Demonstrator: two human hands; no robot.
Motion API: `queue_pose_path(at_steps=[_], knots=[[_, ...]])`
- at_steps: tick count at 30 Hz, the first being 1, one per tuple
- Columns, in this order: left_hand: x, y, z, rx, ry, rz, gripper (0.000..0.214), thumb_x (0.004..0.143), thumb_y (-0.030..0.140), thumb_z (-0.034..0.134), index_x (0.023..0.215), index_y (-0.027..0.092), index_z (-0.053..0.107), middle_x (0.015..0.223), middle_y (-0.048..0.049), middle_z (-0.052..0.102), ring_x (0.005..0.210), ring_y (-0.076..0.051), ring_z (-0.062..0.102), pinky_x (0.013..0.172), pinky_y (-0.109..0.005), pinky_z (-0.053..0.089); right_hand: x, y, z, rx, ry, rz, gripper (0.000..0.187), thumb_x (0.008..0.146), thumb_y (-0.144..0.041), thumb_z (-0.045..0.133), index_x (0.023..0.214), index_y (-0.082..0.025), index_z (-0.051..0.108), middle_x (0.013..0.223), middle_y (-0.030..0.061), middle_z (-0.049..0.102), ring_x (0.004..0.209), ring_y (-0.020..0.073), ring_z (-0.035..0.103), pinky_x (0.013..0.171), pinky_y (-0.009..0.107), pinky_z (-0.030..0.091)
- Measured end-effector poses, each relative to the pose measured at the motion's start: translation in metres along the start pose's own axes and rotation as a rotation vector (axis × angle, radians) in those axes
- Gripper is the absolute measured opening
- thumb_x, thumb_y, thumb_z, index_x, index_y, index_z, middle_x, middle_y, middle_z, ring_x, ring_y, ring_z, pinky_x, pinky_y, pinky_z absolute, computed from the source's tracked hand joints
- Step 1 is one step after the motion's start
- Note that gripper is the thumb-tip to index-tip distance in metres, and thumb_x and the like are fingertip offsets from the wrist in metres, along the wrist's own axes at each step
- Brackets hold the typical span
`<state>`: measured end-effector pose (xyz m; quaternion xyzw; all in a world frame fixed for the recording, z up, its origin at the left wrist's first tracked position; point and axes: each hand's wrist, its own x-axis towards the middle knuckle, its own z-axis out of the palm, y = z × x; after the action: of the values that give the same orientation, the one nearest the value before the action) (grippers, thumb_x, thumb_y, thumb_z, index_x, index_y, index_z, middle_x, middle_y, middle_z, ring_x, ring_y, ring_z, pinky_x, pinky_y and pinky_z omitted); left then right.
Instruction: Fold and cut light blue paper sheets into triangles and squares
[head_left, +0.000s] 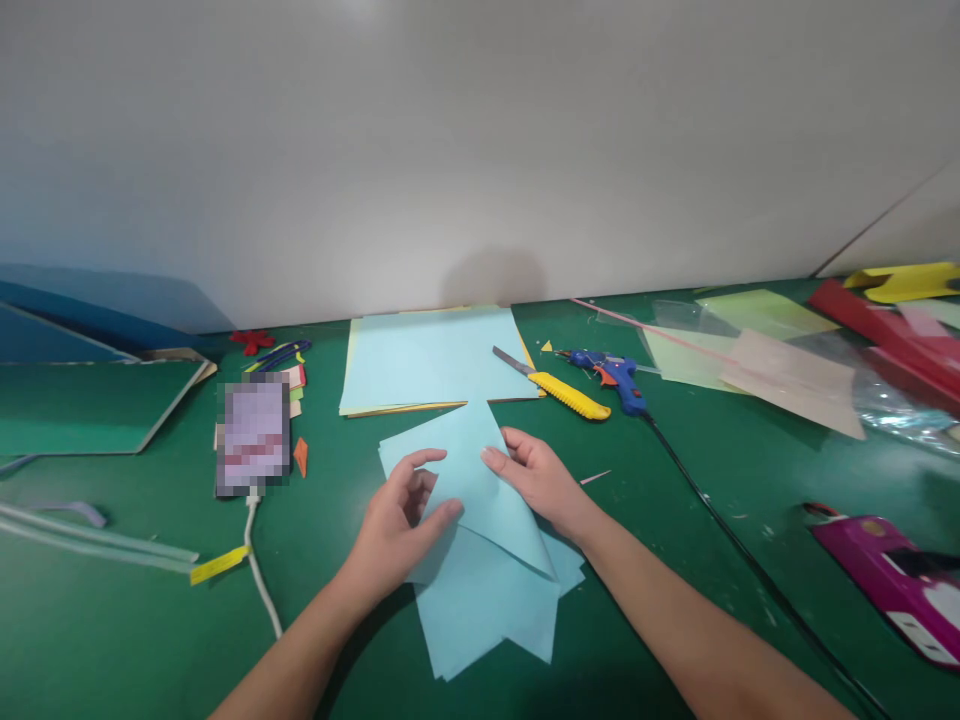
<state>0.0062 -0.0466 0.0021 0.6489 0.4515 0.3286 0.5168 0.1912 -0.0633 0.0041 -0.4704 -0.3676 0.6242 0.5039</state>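
A light blue sheet of paper (pixel 487 490) is lifted and curled over several overlapping light blue sheets (pixel 480 610) on the green table. My right hand (pixel 536 475) pinches its right side between thumb and fingers. At the left, my left hand (pixel 405 520) has its fingers curved and apart from the thumb, whose tip lies at the paper. Whether it touches the sheet I cannot tell. Just beyond the hands lies a stack of light blue and yellow paper (pixel 427 355). A yellow utility knife (pixel 566 393) rests across the stack's right edge, blade out.
A blue glue gun (pixel 611 372) lies at the right, its black cord running forward past a magenta power strip (pixel 885 580). Coloured sheets (pixel 795 375) and plastic are heaped farther right. A phone (pixel 253 432) with a white cable (pixel 259 570) and a green box (pixel 90 400) are on the left.
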Motion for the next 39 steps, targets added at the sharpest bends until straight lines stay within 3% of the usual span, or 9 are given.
queue_pose_path(at_steps=[10, 39], knots=[[0.0000, 0.0069, 0.0040, -0.113, 0.010, -0.042, 0.052, 0.065, 0.034, 0.071, 0.111, 0.021, 0.050, 0.063, 0.0087, 0.040, 0.054, -0.009, 0.041, 0.051, -0.022, 0.033, -0.0002, 0.0014, -0.0015, -0.006, -0.003, 0.005, 0.048, 0.065, -0.053, 0.075, 0.097, -0.018, 0.064, 0.077, 0.0014, 0.070, 0.062, 0.0142, 0.062, 0.059, 0.027, 0.048], [0.0002, 0.0034, 0.0031, -0.065, 0.003, -0.030, 0.053, 0.065, 0.034, 0.069, 0.113, 0.022, 0.048, 0.064, 0.0084, 0.039, 0.055, -0.010, 0.039, 0.055, -0.024, 0.033, 0.0016, 0.0040, -0.0029, -0.023, -0.015, -0.018, 0.048, 0.065, -0.054, 0.074, 0.096, -0.019, 0.064, 0.079, 0.0015, 0.071, 0.062, 0.0147, 0.062, 0.061, 0.028, 0.049]])
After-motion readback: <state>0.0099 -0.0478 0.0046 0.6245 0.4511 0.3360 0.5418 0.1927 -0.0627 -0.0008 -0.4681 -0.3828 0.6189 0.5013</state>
